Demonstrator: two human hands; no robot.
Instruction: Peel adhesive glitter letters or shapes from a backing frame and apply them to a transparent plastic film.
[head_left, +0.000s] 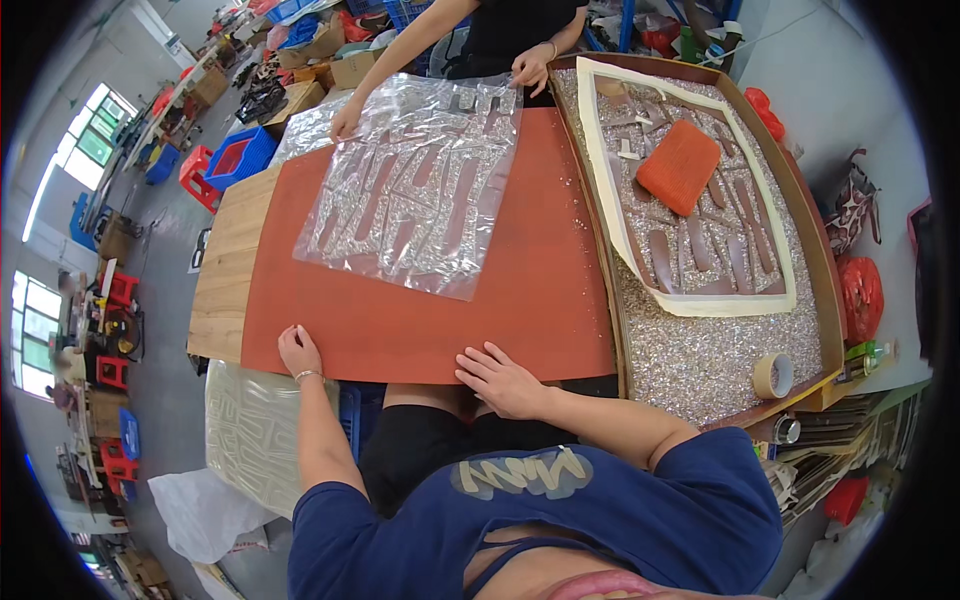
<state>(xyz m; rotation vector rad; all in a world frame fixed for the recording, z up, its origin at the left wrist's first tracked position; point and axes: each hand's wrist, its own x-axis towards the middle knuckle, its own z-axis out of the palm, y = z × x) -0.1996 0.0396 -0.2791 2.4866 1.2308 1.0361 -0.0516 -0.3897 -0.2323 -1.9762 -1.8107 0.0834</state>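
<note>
A large brick-red sheet (400, 320) lies on a board in front of me. My left hand (300, 352) rests on its near left edge, the fingers loosely bent and seemingly holding nothing. Flat on the near edge, right of the middle, lies my right hand (506, 383) with its fingers apart. Over the far part of the red sheet is a clear plastic film (455, 280) bearing several silvery glitter patches with cut-out shapes. A co-worker across from me touches the film's far left edge with one hand (346, 120) and its far right corner with the other (533, 66).
To the right, a shallow tray (830, 330) of glitter flakes holds a cream-framed stencil (690, 305), an orange-red block (680, 168) and a tape roll (772, 376). A wooden board (225, 300) shows at left. Below it hangs a pale patterned sheet (250, 430). Blue crates (240, 158) stand farther left.
</note>
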